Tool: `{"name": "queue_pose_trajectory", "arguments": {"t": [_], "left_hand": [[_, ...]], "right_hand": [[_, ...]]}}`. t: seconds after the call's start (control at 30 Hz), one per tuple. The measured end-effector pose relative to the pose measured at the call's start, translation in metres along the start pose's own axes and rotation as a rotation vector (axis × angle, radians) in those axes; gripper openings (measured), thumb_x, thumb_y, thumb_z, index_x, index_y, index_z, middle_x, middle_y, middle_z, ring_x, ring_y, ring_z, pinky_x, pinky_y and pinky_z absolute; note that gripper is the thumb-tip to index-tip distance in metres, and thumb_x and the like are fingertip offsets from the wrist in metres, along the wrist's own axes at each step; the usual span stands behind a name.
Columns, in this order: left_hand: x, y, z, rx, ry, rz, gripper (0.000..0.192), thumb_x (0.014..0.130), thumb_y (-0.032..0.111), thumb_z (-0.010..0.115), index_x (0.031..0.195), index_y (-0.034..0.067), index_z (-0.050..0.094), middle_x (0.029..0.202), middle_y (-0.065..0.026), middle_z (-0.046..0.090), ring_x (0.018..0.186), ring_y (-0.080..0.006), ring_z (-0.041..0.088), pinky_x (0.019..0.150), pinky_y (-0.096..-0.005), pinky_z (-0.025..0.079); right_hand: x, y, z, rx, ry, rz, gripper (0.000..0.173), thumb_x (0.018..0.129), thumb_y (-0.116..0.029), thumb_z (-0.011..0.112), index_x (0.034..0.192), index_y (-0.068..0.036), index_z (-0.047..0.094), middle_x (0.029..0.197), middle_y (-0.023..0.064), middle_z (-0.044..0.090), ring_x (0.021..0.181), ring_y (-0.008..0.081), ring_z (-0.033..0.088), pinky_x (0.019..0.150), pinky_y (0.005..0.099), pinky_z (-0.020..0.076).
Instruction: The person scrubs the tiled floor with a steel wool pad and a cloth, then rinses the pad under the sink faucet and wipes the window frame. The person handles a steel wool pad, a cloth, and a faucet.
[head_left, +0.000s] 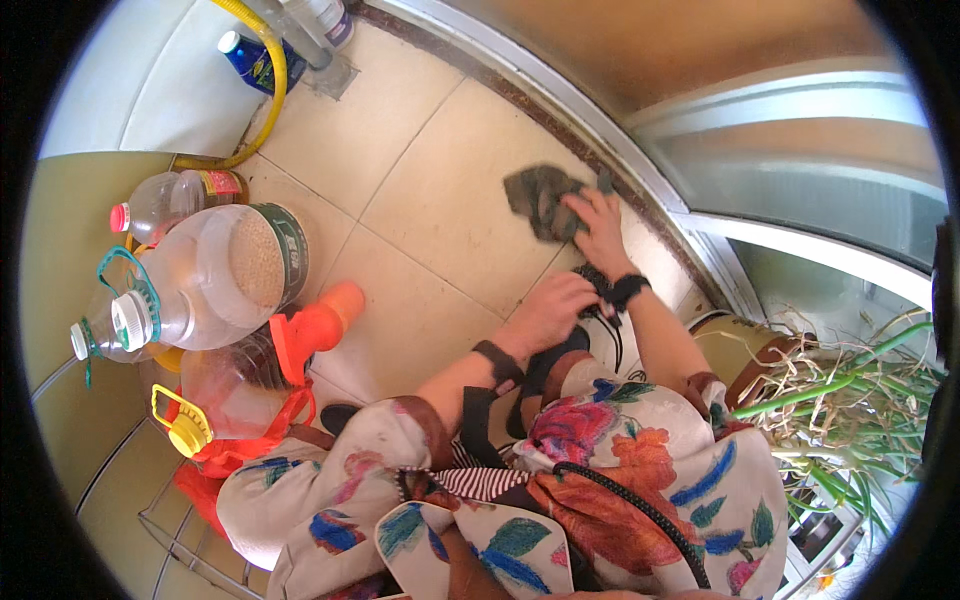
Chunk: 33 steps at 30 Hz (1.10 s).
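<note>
A dark, crumpled cloth (546, 201) lies on the tiled floor (420, 165), close to the metal track of a sliding door. My right hand (600, 229) rests on the cloth's right side with the fingers spread and bent; the cloth and fingertips are a little blurred. Nearer my body, my left hand (547, 311) is curled beside my right wrist, its fingertips at a small dark bristly thing (592, 279) that I cannot make out clearly. What the left fingers hold is hidden. Black bands circle both wrists, and thin black cords hang below the hands.
Large clear plastic bottles (217, 270), one with grain-like contents, stand at left beside an orange-red plastic object (319, 322). A yellow hose (279, 82) and a blue bottle (259, 64) are at upper left. The door frame (570, 90) runs along the right, near green-leaved plants (855, 405).
</note>
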<state>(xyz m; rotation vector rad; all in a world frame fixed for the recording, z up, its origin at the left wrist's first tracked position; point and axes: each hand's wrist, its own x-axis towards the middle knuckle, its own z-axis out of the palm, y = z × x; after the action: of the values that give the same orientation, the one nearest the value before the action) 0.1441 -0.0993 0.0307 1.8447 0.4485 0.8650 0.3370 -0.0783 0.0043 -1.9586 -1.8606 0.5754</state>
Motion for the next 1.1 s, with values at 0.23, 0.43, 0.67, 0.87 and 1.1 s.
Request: {"name": "queue_pose_trajectory", "arguments": {"t": [0.23,0.43,0.67,0.87,1.1], "left_hand": [[0.011,0.013,0.037,0.406,-0.246,0.062,0.035,0.076,0.010,0.062,0.111,0.003,0.063,0.119,-0.0095,0.062,0.120,-0.0258,0.052,0.103,-0.0395,0.040],[-0.003,0.007,0.033,0.524,-0.368,-0.126,0.044,0.082,0.015,0.059,0.126,0.011,0.061,0.144,-0.0110,0.050,0.133,-0.0322,0.045,0.106,-0.0468,0.040],[-0.008,-0.012,0.034,0.474,-0.353,-0.035,0.022,0.085,0.015,0.059,0.107,0.014,0.059,0.132,-0.0114,0.055,0.127,-0.0310,0.048,0.104,-0.0512,0.038],[-0.008,-0.007,0.002,-0.181,-0.145,-0.350,0.055,0.071,0.003,0.073,0.122,0.007,0.054,0.125,-0.0159,0.056,0.122,-0.0357,0.053,0.104,-0.0414,0.043],[-0.012,-0.013,-0.084,-0.402,0.100,-0.660,0.055,0.076,0.007,0.070,0.129,0.004,0.054,0.113,-0.0121,0.062,0.106,-0.0208,0.060,0.094,-0.0331,0.048]], "right_hand": [[-0.043,0.009,-0.056,0.770,-0.287,0.498,0.055,0.066,0.008,0.057,0.120,-0.004,0.066,0.124,0.0079,0.058,0.116,0.0245,0.053,0.102,0.0320,0.0417],[-0.028,0.000,-0.087,1.053,0.118,0.608,0.057,0.077,0.008,0.057,0.133,0.002,0.058,0.123,0.0079,0.066,0.109,0.0186,0.061,0.098,0.0301,0.0466],[-0.019,0.006,-0.095,1.040,0.202,0.573,0.058,0.078,0.008,0.058,0.136,0.002,0.055,0.126,0.0099,0.065,0.112,0.0212,0.061,0.100,0.0329,0.0472],[-0.041,-0.005,-0.103,1.246,0.231,0.759,0.063,0.071,0.002,0.052,0.134,0.005,0.054,0.126,0.0143,0.064,0.115,0.0278,0.062,0.100,0.0395,0.0505],[0.022,-0.038,-0.126,0.848,-0.271,0.383,0.059,0.065,-0.009,0.055,0.122,0.005,0.062,0.114,0.0112,0.066,0.107,0.0212,0.061,0.097,0.0310,0.0459]]}}
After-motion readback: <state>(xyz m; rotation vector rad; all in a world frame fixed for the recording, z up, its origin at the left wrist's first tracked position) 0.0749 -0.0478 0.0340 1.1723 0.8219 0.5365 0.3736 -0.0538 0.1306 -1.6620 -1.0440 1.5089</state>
